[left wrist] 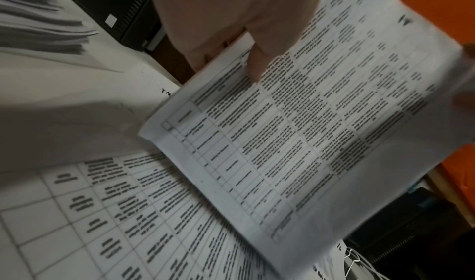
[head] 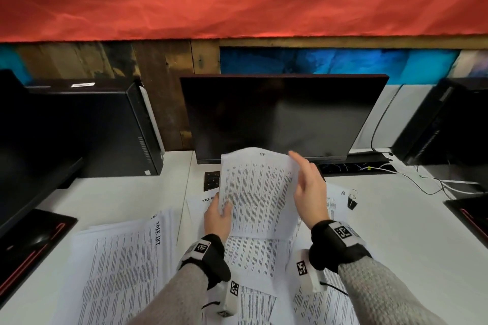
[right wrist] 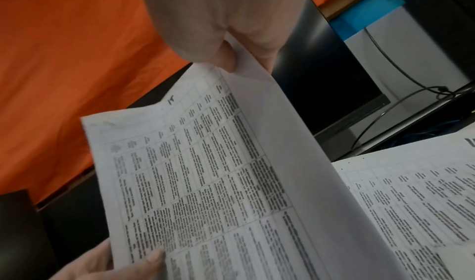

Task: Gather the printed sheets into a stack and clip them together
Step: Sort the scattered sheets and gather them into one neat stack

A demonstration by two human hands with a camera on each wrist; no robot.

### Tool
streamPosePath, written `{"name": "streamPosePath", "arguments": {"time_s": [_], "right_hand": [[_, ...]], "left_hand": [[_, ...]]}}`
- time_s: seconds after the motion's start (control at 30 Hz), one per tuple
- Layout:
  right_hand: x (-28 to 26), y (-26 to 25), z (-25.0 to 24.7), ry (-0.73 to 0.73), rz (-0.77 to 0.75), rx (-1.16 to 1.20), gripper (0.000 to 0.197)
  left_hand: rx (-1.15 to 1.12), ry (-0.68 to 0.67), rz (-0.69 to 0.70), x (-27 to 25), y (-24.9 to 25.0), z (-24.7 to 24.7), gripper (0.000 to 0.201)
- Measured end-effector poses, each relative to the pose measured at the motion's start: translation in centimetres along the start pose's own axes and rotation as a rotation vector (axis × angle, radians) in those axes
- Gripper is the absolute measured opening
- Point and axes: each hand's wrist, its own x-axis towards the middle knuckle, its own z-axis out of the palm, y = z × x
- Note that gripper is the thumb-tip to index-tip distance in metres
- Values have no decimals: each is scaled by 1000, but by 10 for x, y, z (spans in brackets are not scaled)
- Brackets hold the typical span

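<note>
Left hand (head: 219,215) pinching lifted sheet (head: 260,192), right hand (head: 309,191) pinching its other edge (to keep it flat for stacking); binder clip (head: 352,199) waiting nearby.

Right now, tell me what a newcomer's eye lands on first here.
First, the printed sheet held up before the dark monitor, pinched by the left hand and the right hand. Then the loose printed sheets spread over the white desk, and a black binder clip lying at right.
</note>
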Motion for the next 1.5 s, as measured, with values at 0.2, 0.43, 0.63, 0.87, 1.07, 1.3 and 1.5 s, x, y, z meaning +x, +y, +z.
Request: {"name": "streamPosePath", "arguments": {"time_s": [0.2,0.43,0.63,0.87,1.07,1.3,1.5], "right_hand": [[-19,11,17,34,316,269,49],[-120,67,81,-805,308,-384,57],[-135,62,95,-862,364,-516,60],[-127,56,97,-884,331,-469,57],[-118,56,85,-743,333,-376,44],[-129,93,10,-266,821,-503,51],[-132,117,-56,-118,1309,-426,90]], "left_hand": [[-12,-27,8,-2,3,-48,45],[-21,20,-182,-20,-26,-159,41],[125,105,-370,-46,-82,-255,34],[368,267,-579,-55,-114,-286,41],[776,537,-271,-38,-72,-202,53],[460,-41,-195,-3,-61,-68,53],[680,-106,-437,12,-66,-37,76]]}}
